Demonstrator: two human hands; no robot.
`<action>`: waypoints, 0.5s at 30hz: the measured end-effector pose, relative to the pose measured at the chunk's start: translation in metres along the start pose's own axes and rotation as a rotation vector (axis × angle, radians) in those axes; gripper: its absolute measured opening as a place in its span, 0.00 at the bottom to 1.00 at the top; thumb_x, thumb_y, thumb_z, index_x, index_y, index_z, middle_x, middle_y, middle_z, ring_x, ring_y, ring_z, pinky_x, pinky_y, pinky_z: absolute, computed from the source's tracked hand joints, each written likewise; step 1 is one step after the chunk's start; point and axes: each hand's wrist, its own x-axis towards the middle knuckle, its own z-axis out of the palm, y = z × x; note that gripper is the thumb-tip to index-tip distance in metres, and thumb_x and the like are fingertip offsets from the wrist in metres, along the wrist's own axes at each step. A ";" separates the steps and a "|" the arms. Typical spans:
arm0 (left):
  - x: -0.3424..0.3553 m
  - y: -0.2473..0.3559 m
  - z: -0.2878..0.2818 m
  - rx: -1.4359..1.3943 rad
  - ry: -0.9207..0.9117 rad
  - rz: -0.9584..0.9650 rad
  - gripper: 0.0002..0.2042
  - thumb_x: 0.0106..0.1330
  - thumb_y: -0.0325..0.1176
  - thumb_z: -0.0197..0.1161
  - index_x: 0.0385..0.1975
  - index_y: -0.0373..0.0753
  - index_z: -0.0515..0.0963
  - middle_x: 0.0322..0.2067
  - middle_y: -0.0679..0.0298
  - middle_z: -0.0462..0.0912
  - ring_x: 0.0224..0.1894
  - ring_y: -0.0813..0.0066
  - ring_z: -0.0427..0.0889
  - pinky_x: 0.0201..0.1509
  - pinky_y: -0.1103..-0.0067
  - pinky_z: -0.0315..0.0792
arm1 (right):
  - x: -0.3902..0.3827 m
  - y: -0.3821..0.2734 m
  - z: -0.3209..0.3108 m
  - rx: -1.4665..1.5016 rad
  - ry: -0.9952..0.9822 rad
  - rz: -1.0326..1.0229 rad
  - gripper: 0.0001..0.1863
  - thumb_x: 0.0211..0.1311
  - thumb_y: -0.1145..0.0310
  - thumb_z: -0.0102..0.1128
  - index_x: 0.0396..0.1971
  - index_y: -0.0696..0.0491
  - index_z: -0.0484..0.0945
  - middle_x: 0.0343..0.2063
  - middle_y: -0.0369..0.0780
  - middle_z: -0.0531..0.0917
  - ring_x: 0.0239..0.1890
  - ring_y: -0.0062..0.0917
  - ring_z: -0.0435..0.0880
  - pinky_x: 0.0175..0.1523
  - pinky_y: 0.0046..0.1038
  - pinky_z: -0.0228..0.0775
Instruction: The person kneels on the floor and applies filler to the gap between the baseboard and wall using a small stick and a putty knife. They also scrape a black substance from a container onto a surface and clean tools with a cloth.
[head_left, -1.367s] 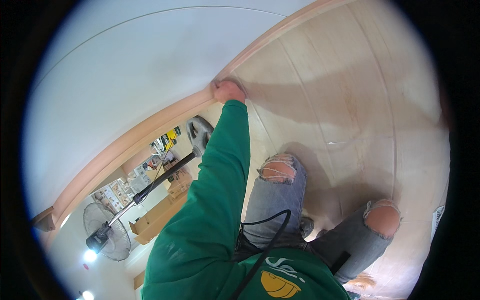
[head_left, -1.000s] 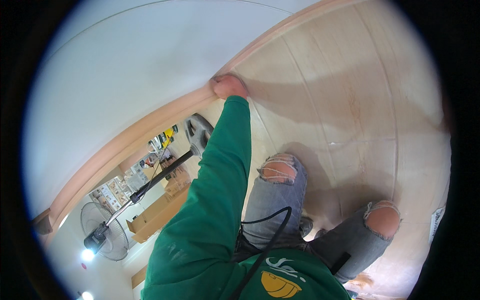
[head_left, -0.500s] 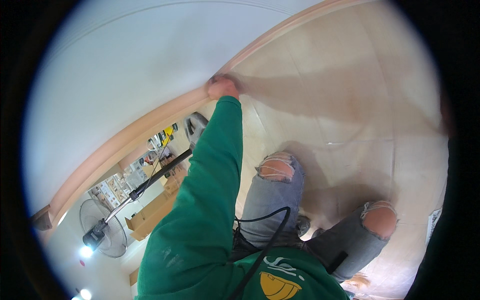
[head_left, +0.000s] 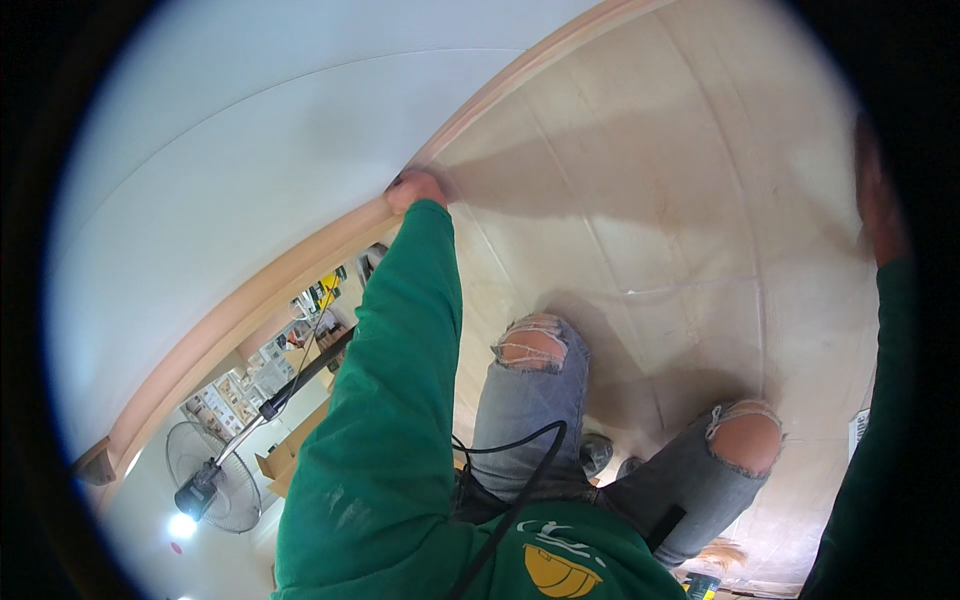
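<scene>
My left hand (head_left: 418,190) is at the end of a stretched arm in a green sleeve, curled against the long pale wooden edging (head_left: 255,270) of a broad white panel (head_left: 270,140). Its fingers look closed around that edging, though their tips are hidden. At the far right rim my right hand (head_left: 880,200) shows only as a dark, smeared shape beside the beige sheeting (head_left: 680,210). I cannot make out its fingers or anything in them.
Left of my arm, a standing fan (head_left: 212,478), a cardboard box (head_left: 290,455) and a dark pole (head_left: 310,375) show past the edging. A black cable (head_left: 530,440) loops over my lap. My shoes (head_left: 596,455) rest on the beige sheeting, which has ridged seams.
My right hand and its green sleeve have come into view at the right rim. The view has shifted slightly; my left hand stays at the edging.
</scene>
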 end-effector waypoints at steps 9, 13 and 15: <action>0.008 -0.034 -0.008 0.117 -0.055 0.321 0.13 0.67 0.36 0.65 0.37 0.30 0.84 0.37 0.43 0.90 0.42 0.44 0.90 0.49 0.57 0.82 | 0.009 -0.013 -0.007 -0.052 0.114 -0.044 0.36 0.74 0.28 0.39 0.78 0.23 0.61 0.78 0.39 0.64 0.81 0.39 0.57 0.82 0.53 0.45; 0.003 -0.032 -0.015 0.186 -0.151 0.381 0.15 0.67 0.38 0.65 0.39 0.28 0.84 0.39 0.42 0.90 0.44 0.44 0.90 0.51 0.58 0.81 | 0.011 -0.013 -0.015 -0.062 0.126 -0.058 0.36 0.75 0.29 0.40 0.78 0.23 0.62 0.78 0.39 0.64 0.81 0.39 0.58 0.82 0.52 0.46; 0.000 -0.035 -0.020 0.186 -0.204 0.382 0.17 0.68 0.40 0.65 0.41 0.28 0.84 0.39 0.42 0.89 0.44 0.44 0.90 0.51 0.58 0.81 | 0.010 -0.010 -0.014 -0.066 0.129 -0.061 0.36 0.75 0.29 0.40 0.78 0.23 0.62 0.78 0.39 0.64 0.81 0.40 0.58 0.82 0.51 0.46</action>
